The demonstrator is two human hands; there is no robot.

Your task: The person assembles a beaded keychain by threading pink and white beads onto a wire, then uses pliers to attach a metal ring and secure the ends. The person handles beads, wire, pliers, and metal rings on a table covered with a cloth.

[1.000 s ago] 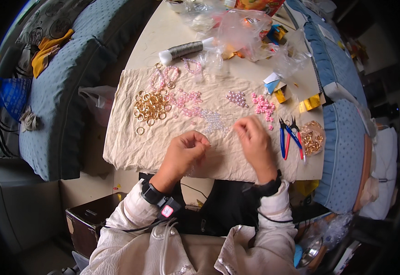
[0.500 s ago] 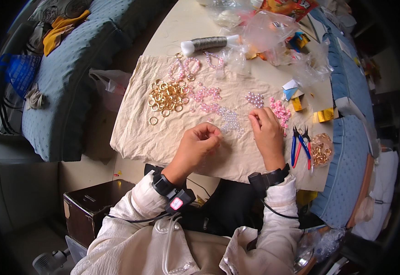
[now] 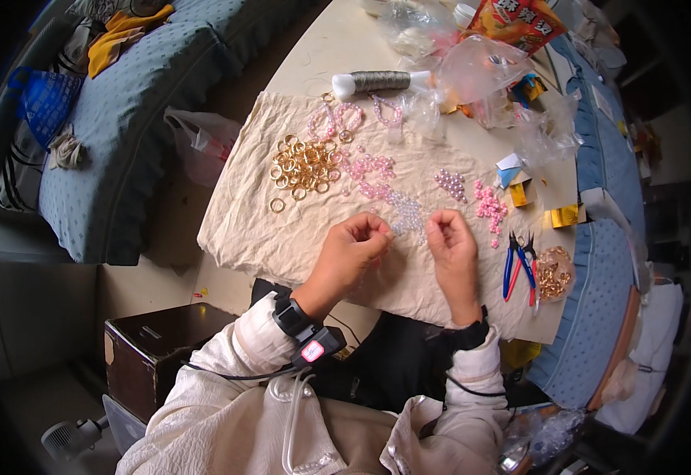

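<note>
My left hand (image 3: 352, 252) hovers over the cloth just below the pale beads, with thumb and forefinger pinched together. What it pinches is too small to make out. To its right is my right hand (image 3: 454, 252), its fingers curled in against the thumb; anything between them is hidden. Clear bluish beads (image 3: 407, 212) lie just beyond and between the two hands. Pink beads (image 3: 373, 166) spread farther back, purple beads (image 3: 450, 184) sit beyond my right hand, and bright pink beads (image 3: 489, 207) lie to its right.
Gold rings (image 3: 304, 162) are heaped on the beige cloth (image 3: 238, 198), with pink bead loops (image 3: 336, 119) behind them. A wire spool (image 3: 381, 81) lies at the back, beside plastic bags (image 3: 484, 71). Pliers (image 3: 519, 269) and a bag of gold pieces (image 3: 553, 275) rest at right.
My right hand has drawn back from near the purple and bright pink beads toward my left hand, its fingers now curled in. My left hand keeps its pinch. The whole view has shifted slightly.
</note>
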